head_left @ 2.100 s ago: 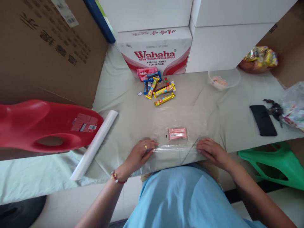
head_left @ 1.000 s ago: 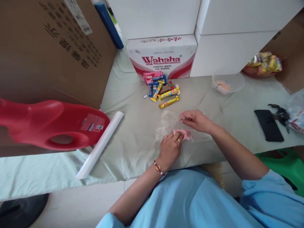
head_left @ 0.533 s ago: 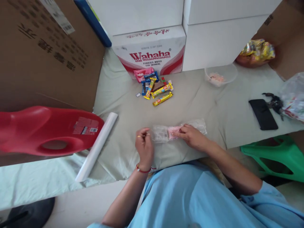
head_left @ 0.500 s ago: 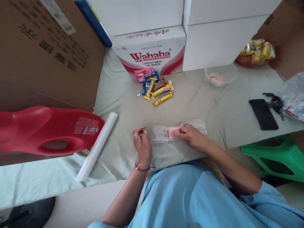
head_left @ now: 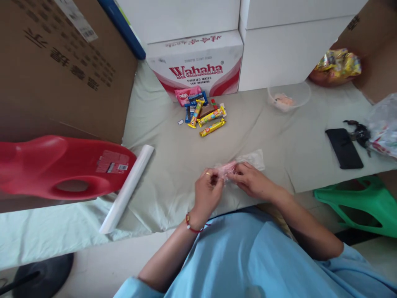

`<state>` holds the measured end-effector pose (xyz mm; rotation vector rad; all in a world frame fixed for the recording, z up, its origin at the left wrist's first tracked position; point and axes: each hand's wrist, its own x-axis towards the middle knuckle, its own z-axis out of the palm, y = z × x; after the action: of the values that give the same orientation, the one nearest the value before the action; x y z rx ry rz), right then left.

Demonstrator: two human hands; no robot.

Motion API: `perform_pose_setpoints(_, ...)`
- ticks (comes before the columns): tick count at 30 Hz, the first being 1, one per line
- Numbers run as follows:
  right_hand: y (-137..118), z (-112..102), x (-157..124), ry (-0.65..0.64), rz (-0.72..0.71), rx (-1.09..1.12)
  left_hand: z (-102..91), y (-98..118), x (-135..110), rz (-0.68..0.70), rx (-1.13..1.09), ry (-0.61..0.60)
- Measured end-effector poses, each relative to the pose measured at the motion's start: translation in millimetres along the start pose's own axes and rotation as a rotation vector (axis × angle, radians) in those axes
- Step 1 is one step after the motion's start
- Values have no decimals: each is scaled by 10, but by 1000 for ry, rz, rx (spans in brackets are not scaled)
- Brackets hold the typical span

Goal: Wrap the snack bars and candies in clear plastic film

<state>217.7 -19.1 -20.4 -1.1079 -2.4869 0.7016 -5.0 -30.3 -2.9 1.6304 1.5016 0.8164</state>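
A small pink packet [head_left: 227, 167] lies wrapped in clear plastic film [head_left: 252, 158] on the grey-green cloth of the table [head_left: 173, 161], near its front edge. My left hand [head_left: 208, 191] pinches the left end of the film-wrapped packet, fingers closed. My right hand [head_left: 251, 180] presses on the packet's right part, fingers curled over the film. A loose tail of film sticks out to the right of my right hand.
A white film roll [head_left: 127, 188] lies left beside a red plastic stool [head_left: 62, 165]. A pile of snack bars [head_left: 203, 114] sits before a Wahaha box [head_left: 198, 68]. A clear bowl [head_left: 290, 96], black phone [head_left: 343, 147], keys [head_left: 358, 131], plastic bag [head_left: 383, 130] and green stool [head_left: 356, 209] are right.
The flat film sheet has been folded over the pink packet into a narrow bundle. My left hand moved right from the bundle's left end onto it, and both hands now meet at the packet.
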Motion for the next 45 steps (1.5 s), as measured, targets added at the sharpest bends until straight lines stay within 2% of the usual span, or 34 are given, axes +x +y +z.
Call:
perform_pose_setpoints(3, 9, 12, -31, 35, -35, 78, 221, 92, 24, 198, 89, -90)
perform_pose_setpoints(6, 61, -55, -120, 101, -40, 206, 379, 71, 4, 309, 323, -114)
perform_pose_setpoints(8, 131, -112, -186, 217, 92, 197, 421, 32, -43, 343, 471, -125)
perform_pose_setpoints(11, 275, -131, -246, 417, 380, -23, 422, -8, -113, 364, 624, -141)
perform_pose_setpoints(13, 363, -101, -260, 461, 471, -138, 410, -17, -135, 355, 687, -148)
perform_pose_setpoints(17, 396, -122, -232, 450, 485, -82, 392, -23, -126, 353, 723, -161)
perform_pose_setpoints(20, 256, -235, -82, 400, 498, 55, 390, -15, -106, 366, 735, -174)
perform_pose_setpoints(22, 117, -272, 111, 336, 458, 89, 396, -7, -93, 372, 736, -179)
perform_pose_setpoints(26, -137, -146, 570, 163, 364, -24, 384, -41, -80, 363, 687, -193)
perform_pose_setpoints(29, -269, 6, 749, 18, 337, -141, 284, -151, -112, 369, 541, -178)
perform_pose_setpoints(33, -401, 126, 653, 9, 297, -250, 66, -343, -251, 432, 308, -131)
perform_pose_setpoints(37, -460, 201, 476, 2, 311, -312, -69, -457, -387, 454, 175, 5)
perform_pose_setpoints(41, -418, 237, 468, -5, 319, -349, -128, -488, -390, 391, 104, 169)
perform_pose_setpoints(45, -305, 171, 524, 50, 367, -295, -178, -460, -349, 275, -12, 197)
